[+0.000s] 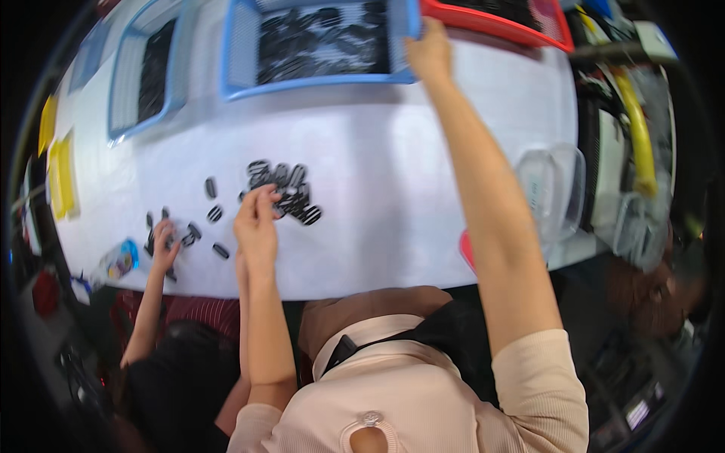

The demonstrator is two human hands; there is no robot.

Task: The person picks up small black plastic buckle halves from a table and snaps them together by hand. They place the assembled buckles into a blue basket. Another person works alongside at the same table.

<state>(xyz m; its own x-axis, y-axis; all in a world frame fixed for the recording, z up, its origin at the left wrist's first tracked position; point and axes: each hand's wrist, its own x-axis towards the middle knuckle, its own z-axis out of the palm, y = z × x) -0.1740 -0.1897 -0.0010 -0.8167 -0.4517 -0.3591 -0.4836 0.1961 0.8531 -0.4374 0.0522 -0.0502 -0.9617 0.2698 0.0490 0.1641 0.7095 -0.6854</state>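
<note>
A loose heap of small black oval pieces with pale stripes (pixel 300 198) lies on the white tabletop in front of me. My left hand (pixel 257 223) is at the heap's near-left edge, its fingers curled together; whatever is between them is too small to make out. With the arm stretched far forward, my right hand (pixel 430 57) grips the right rim of a large blue basket (pixel 317 85). Many black pieces fill that basket. My right fingertips are blurred and partly hidden by the rim.
A co-worker's hand (pixel 164 243) handles scattered black pieces at the left. A narrower blue basket (pixel 115 98) stands far left, a red basket (pixel 555 30) far right; both contain black items. Clear plastic containers (pixel 547 189) and a pink-red object (pixel 467 249) lie near my right arm.
</note>
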